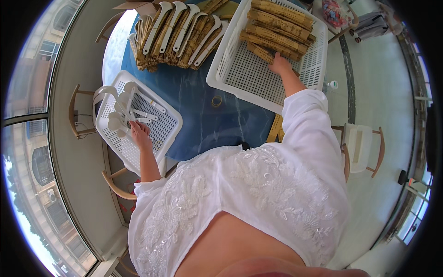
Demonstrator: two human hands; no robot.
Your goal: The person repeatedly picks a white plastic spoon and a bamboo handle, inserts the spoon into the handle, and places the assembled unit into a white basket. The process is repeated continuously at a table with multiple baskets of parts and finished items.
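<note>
My left hand [140,135] reaches into the smaller white plastic basket [173,121] at the left. Its fingers are closed at the handles of white ladles [121,104], whose round bowls lie toward the basket's far left. My right hand [280,65] is inside the larger white basket [226,69] at the upper right. There its fingers close on the near end of a long gold-brown printed packet [260,52], at the near side of several stacked packets [279,23]. The palm side of this hand is hidden.
A pile of gold-brown packets [150,57] with white ladles [177,27] on top lies at the far left of the blue table [194,104]. A rubber band [216,100] lies mid-table. Gold strips [275,129] show at the near right edge. Wooden-armed chairs [364,145] stand around.
</note>
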